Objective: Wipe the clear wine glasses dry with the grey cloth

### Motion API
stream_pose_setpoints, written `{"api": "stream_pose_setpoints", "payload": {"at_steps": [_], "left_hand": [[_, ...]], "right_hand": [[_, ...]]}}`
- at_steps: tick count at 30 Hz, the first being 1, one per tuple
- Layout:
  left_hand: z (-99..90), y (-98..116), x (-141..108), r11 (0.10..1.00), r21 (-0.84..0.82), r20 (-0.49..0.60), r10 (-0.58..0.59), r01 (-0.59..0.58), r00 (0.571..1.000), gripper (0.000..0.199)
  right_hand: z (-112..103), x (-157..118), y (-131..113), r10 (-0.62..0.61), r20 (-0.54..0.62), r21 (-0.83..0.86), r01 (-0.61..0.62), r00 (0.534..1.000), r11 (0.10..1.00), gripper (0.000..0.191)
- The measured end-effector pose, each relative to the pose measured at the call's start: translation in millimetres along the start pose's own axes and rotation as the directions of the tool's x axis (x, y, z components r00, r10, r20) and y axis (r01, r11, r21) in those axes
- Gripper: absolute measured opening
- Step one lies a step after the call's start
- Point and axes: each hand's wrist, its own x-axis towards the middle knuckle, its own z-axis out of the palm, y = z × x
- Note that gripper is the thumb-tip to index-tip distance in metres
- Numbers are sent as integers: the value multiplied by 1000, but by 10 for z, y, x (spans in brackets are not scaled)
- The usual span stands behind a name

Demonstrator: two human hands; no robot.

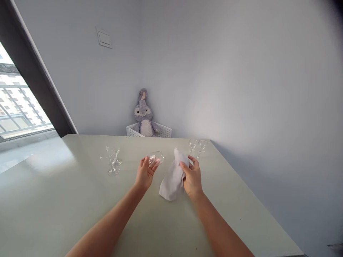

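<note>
My left hand [145, 173] is closed on a clear wine glass [158, 158], held tilted above the table with its rounded end pointing right. A white cloth [173, 178] hangs from my right hand [192, 175], pinched between thumb and fingers, its lower end drooping toward the tabletop. The cloth and the glass are apart. Two more stemmed glasses, a nearer one [113, 170] and one just behind it [117, 160], stand to the left of my left hand. Beyond my right hand are two other stemmed glasses, one [192, 144] beside the other [202, 145].
The pale, glossy table [150, 221] reaches into the room's corner. At its far edge sits a grey plush toy [144, 116] in a white perforated basket [132, 131]. A wall runs along the right side; a window [21, 103] is at the left.
</note>
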Motion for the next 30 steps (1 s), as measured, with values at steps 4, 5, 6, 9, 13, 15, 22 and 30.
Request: {"api": "stream_pose_setpoints", "payload": {"at_steps": [4,5,6,9,13,15,22,30], "left_hand": [[41,-136,-202,995,101,92,10,-19,996,24],[34,-149,-219,992,122,100,10,-22,995,25],[23,-157,-228,989,145,101,11,-26,995,25],[-18,-166,-228,980,194,70,15,-28,997,26],[-34,-179,-252,983,185,51,-3,-7,999,27],[-23,-192,-281,979,205,44,5,-13,999,28],[-19,-241,-313,983,185,66,-11,-1,998,25],[-6,-138,-337,960,279,134,-75,35,988,29]], "right_hand": [[165,-150,67,71,65,186,-82,995,979,42],[194,-197,102,90,110,210,-112,990,971,40],[214,-241,135,102,150,224,-134,983,965,36],[228,-315,213,92,206,270,-147,974,951,23],[196,-297,275,104,241,264,-168,965,950,14],[177,-280,307,104,245,155,-145,964,977,12],[131,-283,343,-133,333,-164,196,933,967,16],[103,-230,301,-164,618,-307,429,769,850,33]]}}
